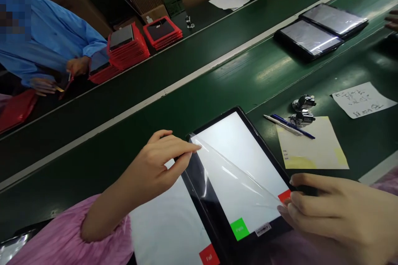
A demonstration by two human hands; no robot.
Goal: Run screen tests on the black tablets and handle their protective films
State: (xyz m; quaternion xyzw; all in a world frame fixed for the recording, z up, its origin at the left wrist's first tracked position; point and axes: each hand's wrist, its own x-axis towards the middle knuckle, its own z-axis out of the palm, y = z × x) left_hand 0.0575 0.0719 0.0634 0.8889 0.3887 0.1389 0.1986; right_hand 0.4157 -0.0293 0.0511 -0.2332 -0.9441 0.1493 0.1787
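A black tablet [248, 145] with a lit white screen lies tilted in front of me, showing a green square and a red square near its lower edge. A clear protective film [230, 174] is partly lifted off the screen. My left hand [158, 165] pinches the film's upper left corner between thumb and forefinger. My right hand [336, 211] is closed on the tablet's lower right edge, fingertips at the film's other corner. A second lit tablet [171, 223] with a red Fail button lies under the first, to its left.
Two more film-covered tablets [320, 29] lie on the green conveyor belt [217, 87] at upper right. A yellow sheet [314, 149], pens [289, 126], metal clips [303, 109] and a handwritten note [362, 99] sit to the right. Across the belt, a person in blue [52, 45] handles red trays [130, 45].
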